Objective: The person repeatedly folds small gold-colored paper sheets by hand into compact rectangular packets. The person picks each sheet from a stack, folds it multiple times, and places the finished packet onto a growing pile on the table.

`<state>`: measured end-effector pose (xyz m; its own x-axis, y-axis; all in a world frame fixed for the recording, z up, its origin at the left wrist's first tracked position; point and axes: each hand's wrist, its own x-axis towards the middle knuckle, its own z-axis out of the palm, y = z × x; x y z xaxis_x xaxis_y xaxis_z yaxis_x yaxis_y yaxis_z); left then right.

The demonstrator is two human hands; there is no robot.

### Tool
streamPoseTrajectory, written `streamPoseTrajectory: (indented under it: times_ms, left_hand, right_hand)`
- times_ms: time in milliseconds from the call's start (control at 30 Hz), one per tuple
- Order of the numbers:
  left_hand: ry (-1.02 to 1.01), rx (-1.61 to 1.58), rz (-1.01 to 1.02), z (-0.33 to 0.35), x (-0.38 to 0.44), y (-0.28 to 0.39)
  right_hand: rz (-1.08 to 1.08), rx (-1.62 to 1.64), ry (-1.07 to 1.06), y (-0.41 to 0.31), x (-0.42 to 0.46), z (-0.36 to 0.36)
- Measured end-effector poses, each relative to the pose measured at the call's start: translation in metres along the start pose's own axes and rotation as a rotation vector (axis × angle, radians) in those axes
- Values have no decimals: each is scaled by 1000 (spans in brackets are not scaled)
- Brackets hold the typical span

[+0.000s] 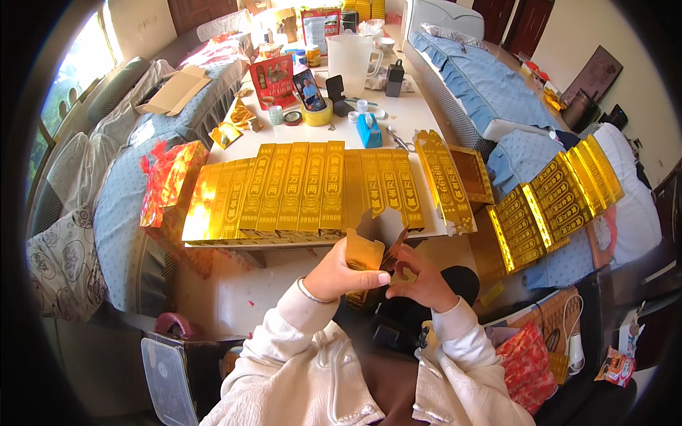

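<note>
A gold foil cardboard box [364,252] stands upright in my left hand [341,274], whose thumb lies across its near face. The box's top flaps are spread, showing a grey inside. My right hand [423,279] is at the box's right side, fingers curved, with thumb and index finger apart. Whether it grips a flap cannot be told. Just beyond my hands, a row of closed gold boxes [292,186] lies along the near edge of the white table [391,114]. Right of the row lies another gold box [441,181] with cut flaps at its ends.
A blue tape dispenser [368,130], scissors [399,139], a phone [309,90] leaning by a yellow tape roll [318,113], and a plastic jug [349,61] stand on the table. More gold boxes [554,205] are stacked at right. A red-gold bag [173,181] is at left.
</note>
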<state>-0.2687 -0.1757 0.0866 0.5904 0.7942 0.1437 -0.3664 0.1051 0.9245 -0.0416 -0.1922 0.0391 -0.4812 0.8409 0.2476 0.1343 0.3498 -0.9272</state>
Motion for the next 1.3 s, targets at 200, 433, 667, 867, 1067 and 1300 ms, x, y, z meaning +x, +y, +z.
streamPoseTrajectory:
  times_ms: [200, 433, 667, 867, 1067, 1300]
  left_hand:
    - [15, -10, -39, -3, -9, -8]
    - [29, -99, 152, 5, -7, 2]
    - [83, -27, 5, 20, -19, 24]
    - [118, 19, 45, 21, -21, 26]
    - [148, 128, 168, 35, -20, 24]
    - [192, 191, 273, 31, -21, 11]
  right_hand:
    - [187, 393, -93, -26, 10, 5]
    - [147, 200, -54, -15, 9, 17]
    - [81, 60, 1, -11, 10, 37]
    - [42, -219, -109, -23, 7, 31]
    - [-177, 123, 78, -64, 10, 19]
    - [-172, 552, 93, -62, 17, 32]
